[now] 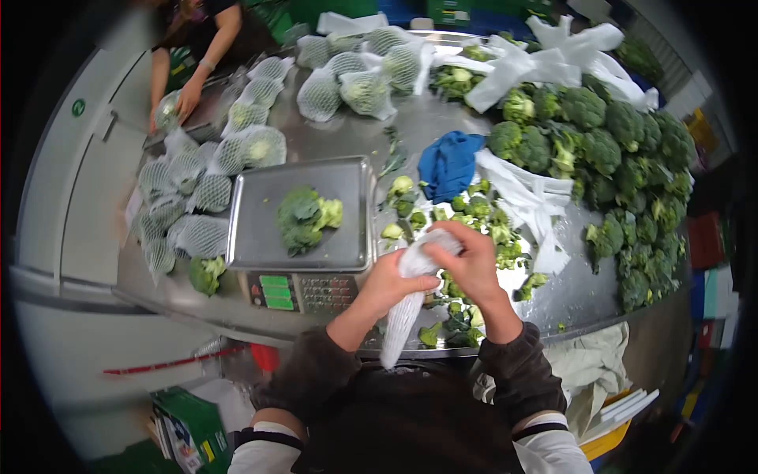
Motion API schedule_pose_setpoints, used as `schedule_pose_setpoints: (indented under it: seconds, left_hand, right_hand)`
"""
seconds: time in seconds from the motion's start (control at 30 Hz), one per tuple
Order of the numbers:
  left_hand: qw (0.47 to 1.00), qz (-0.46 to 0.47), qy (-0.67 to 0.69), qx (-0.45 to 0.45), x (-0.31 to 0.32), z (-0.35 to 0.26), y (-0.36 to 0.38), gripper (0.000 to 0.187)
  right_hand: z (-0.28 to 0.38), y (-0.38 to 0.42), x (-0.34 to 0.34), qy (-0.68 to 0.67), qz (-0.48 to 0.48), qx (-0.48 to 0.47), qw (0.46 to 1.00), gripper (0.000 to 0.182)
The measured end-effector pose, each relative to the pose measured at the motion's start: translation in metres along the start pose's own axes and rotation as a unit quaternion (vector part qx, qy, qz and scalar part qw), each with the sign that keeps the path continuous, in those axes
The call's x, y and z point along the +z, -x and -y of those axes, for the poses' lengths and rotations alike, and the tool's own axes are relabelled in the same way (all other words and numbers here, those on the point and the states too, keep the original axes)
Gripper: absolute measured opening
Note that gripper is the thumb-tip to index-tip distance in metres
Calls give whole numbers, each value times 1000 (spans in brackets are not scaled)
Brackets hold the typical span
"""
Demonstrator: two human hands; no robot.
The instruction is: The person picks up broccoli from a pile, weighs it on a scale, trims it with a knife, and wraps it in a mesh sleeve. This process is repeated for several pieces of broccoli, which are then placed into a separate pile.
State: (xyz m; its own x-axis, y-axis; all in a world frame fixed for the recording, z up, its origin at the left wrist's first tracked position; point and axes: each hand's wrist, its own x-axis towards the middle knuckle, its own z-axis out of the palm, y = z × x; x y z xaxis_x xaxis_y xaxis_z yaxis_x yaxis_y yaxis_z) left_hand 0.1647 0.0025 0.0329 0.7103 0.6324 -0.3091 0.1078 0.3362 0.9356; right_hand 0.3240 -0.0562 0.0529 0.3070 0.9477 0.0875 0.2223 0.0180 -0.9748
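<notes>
Between my two hands hangs a white foam net sleeve, its lower end near my body. My left hand is closed round its middle, thumb across it. My right hand pinches its upper end. To the left, a broccoli head lies on the metal tray of a scale with a green display. Loose broccoli pieces and leaves lie behind and beneath my right hand. A blue cloth sits behind them.
Net-wrapped heads stand left and at the back. Bare broccoli is piled right, with white sleeves on top. A co-worker's hands hold a wrapped head at back left. The table's front edge is close to me.
</notes>
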Motion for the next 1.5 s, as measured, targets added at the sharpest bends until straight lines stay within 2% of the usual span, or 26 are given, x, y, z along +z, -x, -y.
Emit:
schedule_pose_setpoints:
  seconds: [0.07, 0.17, 0.2, 0.27, 0.3, 0.33, 0.37, 0.43, 0.47, 0.53, 0.57, 0.6, 0.67, 0.73, 0.8, 0.87, 0.9, 0.97, 1.0, 1.03, 1.1, 1.13, 1.17, 1.23, 1.33, 1.5]
  left_hand:
    - [971, 77, 223, -26, -7, 10, 4, 46]
    - [959, 20, 282, -30, -16, 28, -12, 58]
    - [989, 5, 144, 30, -11, 26, -11, 52]
    - [969, 19, 246, 7, -5, 62, -15, 48]
    - [992, -43, 115, 26, 6, 38, -3, 47]
    - [982, -50, 176, 42, 14, 26, 6, 43]
    - [976, -60, 198, 63, 14, 30, 5, 40]
    - [967, -105, 219, 75, 12, 37, 7, 28]
    - [967, -106, 220, 76, 10, 40, 12, 28]
    - [957, -168, 191, 140, 0, 45, 23, 19]
    - [963, -157, 171, 133, -11, 43, 31, 14]
    - [964, -156, 170, 132, -19, 39, 38, 14]
    - [921, -106, 356, 120, -37, 29, 48, 13]
    - [880, -160, 430, 124, -66, 16, 46, 18]
    - [829, -165, 533, -41, -83, -27, 58, 26]
    - [832, 21, 552, -55, -110, 19, 74, 33]
    - [850, -18, 516, -103, -103, 30, 84, 37]
    - [936, -5, 319, -150, -95, 54, 101, 50]
    - [995, -4, 23, 96, -87, 62, 100, 45]
    - [995, 3, 22, 98, -102, 62, 97, 45]
    - [980, -97, 47, -170, -145, 45, 90, 19]
    - [977, -173, 21, -126, -151, 17, 87, 17]
    - [962, -258, 85, -31, -165, 25, 78, 17]
    - [933, -355, 41, -29, -198, 32, 60, 31]
    - [918, -327, 218, -43, -190, 4, 37, 41]
    - [891, -246, 360, 130, -203, 25, 41, 45]
  right_hand:
    - [-17, 3, 3, -133, -73, 49, 987, 24]
    - [-26, 7, 13, -326, -70, 157, 929, 23]
    - [-26, 9, 20, -369, -63, 192, 907, 24]
    - [-38, 17, 39, -212, -26, 206, 955, 30]
    - [-45, 21, 49, -117, -25, 170, 978, 35]
    - [-53, 26, 53, -149, -14, 69, 986, 36]
    - [-56, 24, 57, 2, -35, 8, 999, 37]
    - [-58, 19, 63, 268, -96, -141, 948, 40]
    - [-54, 20, 64, 268, -94, -142, 948, 40]
    - [-38, 22, 63, -8, -139, -28, 990, 36]
    - [5, 16, 55, -189, -126, 181, 957, 34]
    - [-17, 17, 47, -407, -82, 187, 890, 36]
    - [-49, 29, 67, -532, -106, 203, 815, 41]
    - [-69, 40, 95, -504, 55, 377, 775, 43]
    - [-12, 57, 99, -511, 95, 435, 735, 42]
    - [5, 37, 99, -325, 328, 287, 839, 38]
    - [-2, 27, 100, -388, 284, 345, 806, 34]
    - [-9, 2, 99, -520, 253, 249, 777, 32]
    - [-3, -8, 101, -523, 220, 220, 793, 32]
    - [-6, -14, 108, -510, 215, 235, 799, 34]
    - [8, -30, 113, -318, 247, 213, 890, 29]
    - [7, -41, 113, -163, 275, 163, 933, 25]
    - [19, -52, 115, -58, 205, 73, 974, 24]
    - [21, -74, 131, 113, 61, -98, 987, 28]
    - [9, -106, 169, 202, -94, -143, 964, 25]
    - [47, -80, 155, 91, 24, -119, 988, 25]
